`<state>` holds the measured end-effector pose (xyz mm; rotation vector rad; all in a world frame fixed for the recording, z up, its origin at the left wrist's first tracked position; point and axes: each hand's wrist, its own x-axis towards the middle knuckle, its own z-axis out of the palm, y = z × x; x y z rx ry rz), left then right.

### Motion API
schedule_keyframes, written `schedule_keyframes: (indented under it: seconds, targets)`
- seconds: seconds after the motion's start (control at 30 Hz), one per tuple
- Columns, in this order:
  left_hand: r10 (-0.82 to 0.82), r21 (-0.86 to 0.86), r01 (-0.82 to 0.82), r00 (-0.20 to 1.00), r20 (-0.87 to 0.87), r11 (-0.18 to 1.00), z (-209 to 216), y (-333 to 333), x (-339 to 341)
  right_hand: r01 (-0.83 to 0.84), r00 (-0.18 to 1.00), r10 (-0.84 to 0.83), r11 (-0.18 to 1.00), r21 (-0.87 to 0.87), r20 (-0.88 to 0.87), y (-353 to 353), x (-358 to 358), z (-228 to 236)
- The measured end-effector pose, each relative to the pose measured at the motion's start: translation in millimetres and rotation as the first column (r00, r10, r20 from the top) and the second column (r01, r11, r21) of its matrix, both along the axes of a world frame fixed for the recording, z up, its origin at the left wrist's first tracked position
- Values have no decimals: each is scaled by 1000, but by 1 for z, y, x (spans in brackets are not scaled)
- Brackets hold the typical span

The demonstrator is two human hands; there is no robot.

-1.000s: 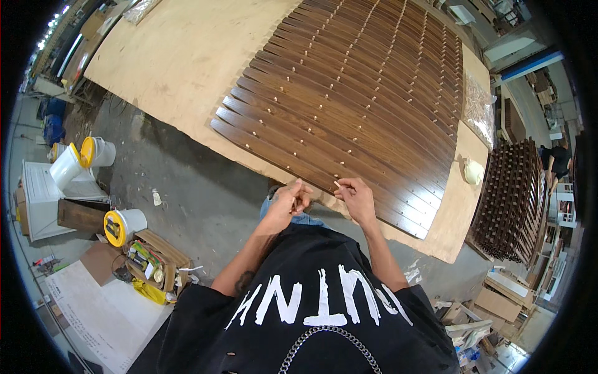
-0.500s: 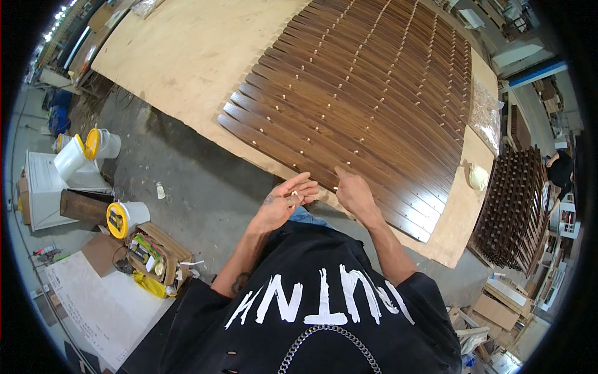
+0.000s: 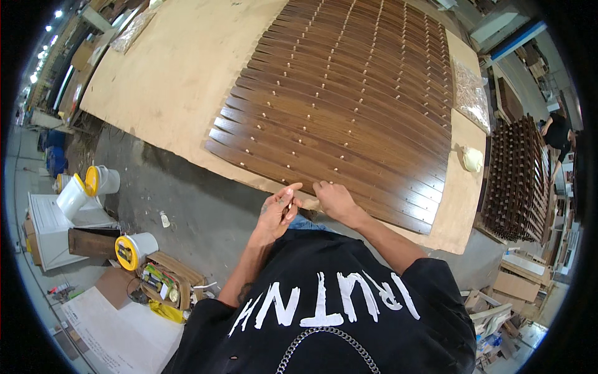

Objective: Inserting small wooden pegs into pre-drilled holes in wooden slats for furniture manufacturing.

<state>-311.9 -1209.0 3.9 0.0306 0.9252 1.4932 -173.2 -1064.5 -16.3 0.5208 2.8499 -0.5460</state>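
Dark brown wooden slats [image 3: 311, 140] lie side by side on a pale board, with short light wooden dowels [image 3: 304, 128] standing up from them in rows. My left hand [image 3: 278, 210] is just off the near edge of the slats, palm up, its fingers curled round small dowels that are mostly hidden. Beside it, my right hand [image 3: 336, 201] rests at the near edge of the closest slat. Its fingers are pressed together, pointing down, at a dowel they cover.
The pale board [image 3: 168, 75] reaches out to the left. On its right side lie a clear bag of dowels [image 3: 470, 93] and a cream-coloured lump [image 3: 471, 159]. Stacked dark slats [image 3: 514, 181] stand beyond, near another person [image 3: 559, 134]. White buckets [image 3: 134, 249] and a toolbox [image 3: 165, 280] sit at left.
My left hand has curled its fingers, which were stretched out. My right hand has moved slightly left and down, from pointing fingers to a closed grip. The whole view has shifted a little.
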Motion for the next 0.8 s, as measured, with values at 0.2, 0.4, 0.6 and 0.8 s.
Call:
schedule_keyframes:
  seconds: [0.2,0.4,0.6,0.8]
  targets:
    - [-71,-124,56,990,-123,991,-7,2,5,235,954,-271,941,-244,-126,6,28,-5]
    - [-259,-246,192,925,-279,950,-16,13,9,642,717,-675,540,-544,176,12,36,-6]
    - [-294,-167,260,928,-230,951,-19,28,23,603,798,-580,766,-225,163,20,26,0]
    - [-264,-200,174,694,-670,964,-25,52,34,547,641,-751,591,-593,-158,-19,38,-7]
